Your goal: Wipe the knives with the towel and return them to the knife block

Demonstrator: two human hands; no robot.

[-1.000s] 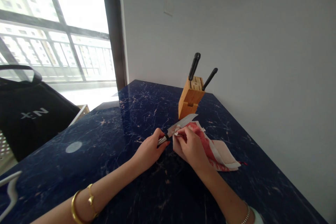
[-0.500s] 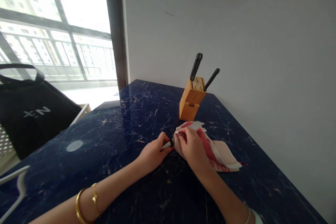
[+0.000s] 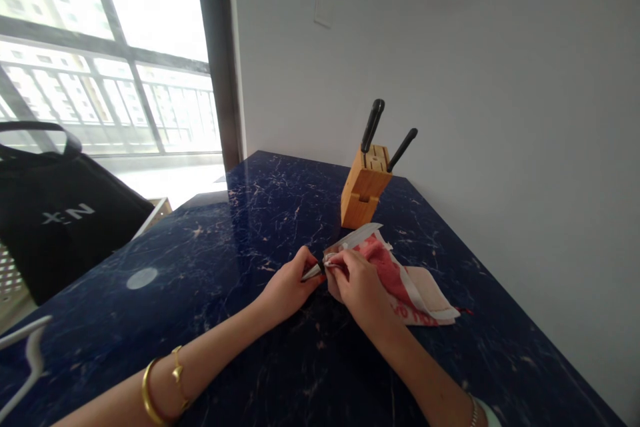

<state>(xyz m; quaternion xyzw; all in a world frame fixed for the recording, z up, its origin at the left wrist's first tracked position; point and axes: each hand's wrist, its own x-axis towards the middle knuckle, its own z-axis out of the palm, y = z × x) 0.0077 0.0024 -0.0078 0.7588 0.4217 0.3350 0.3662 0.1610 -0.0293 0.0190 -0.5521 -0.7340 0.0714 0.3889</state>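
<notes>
My left hand [image 3: 293,283] is closed round the handle of a kitchen knife [image 3: 361,235], whose bare blade points away to the upper right. Pinched in the fingers of my right hand [image 3: 357,280] is a red and white cloth [image 3: 383,263], pressed against the blade near the handle. The rest of the cloth spreads flat over the table to the right, with part of it under my right hand. Just beyond the blade tip stands a wooden knife block [image 3: 363,190] with black-handled knives [image 3: 373,125] in its slots.
The dark blue marbled table [image 3: 270,207] runs along a grey wall [image 3: 475,80] on the right. A black bag [image 3: 65,213] sits off its left side, by the window. At the lower left, a white curved frame [image 3: 33,347] reaches over the table. A pale round spot [image 3: 142,278] marks the left part.
The cloth has slid down towards the handle under my right hand, so more of the knife blade now shows. Both hands have shifted slightly left.
</notes>
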